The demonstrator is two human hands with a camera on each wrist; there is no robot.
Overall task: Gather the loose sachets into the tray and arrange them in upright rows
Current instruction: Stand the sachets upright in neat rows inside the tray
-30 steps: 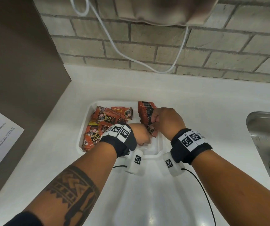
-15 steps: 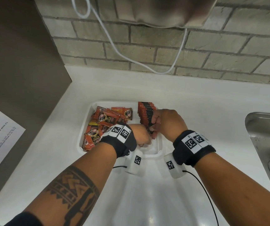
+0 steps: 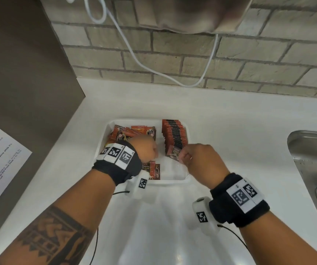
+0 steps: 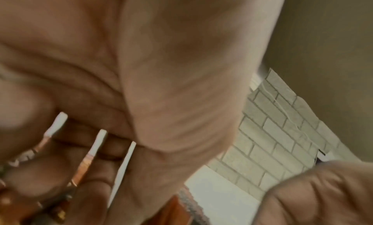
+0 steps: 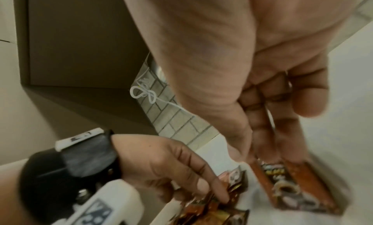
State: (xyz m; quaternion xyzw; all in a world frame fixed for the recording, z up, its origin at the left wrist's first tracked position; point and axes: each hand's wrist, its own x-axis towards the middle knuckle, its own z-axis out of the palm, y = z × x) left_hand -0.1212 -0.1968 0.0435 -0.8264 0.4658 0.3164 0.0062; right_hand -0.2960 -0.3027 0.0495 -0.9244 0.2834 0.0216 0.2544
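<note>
A second ago my two hands were bunched together at the near end of the upright row; now they have come apart. My left hand [image 3: 144, 148] has moved left toward the loose heap, its fingers curled round a few sachets held on edge, whose white sealed ends show between the fingers in the left wrist view. My right hand [image 3: 201, 161] has drawn back toward me and pinches the edge of the front sachet [image 3: 174, 153] at the near end of the upright row [image 3: 173, 134], thumb against fingers.

The row stands along the right side of the white tray [image 3: 104, 138], the packets packed face to face, so I see mostly their thin top edges in red-orange with a black band. The front one leans toward me and shows its printed face: dark panel, light lettering, a coffee cup picture. The loose sachets [image 3: 132, 131] lie overlapping at odd angles in the far left of the tray, glossy foil, flat and rectangular. Two more [image 3: 152, 170] lie near the front rim under my left wrist.

The tray is shallow, smooth plastic with rounded corners, sitting on a glossy white surface [image 3: 230, 119]. Behind it runs a rough grey brick wall [image 3: 173, 60] with a white cable [image 3: 134, 54] looping down; a steel sink [image 3: 314, 155] is off to the right.
</note>
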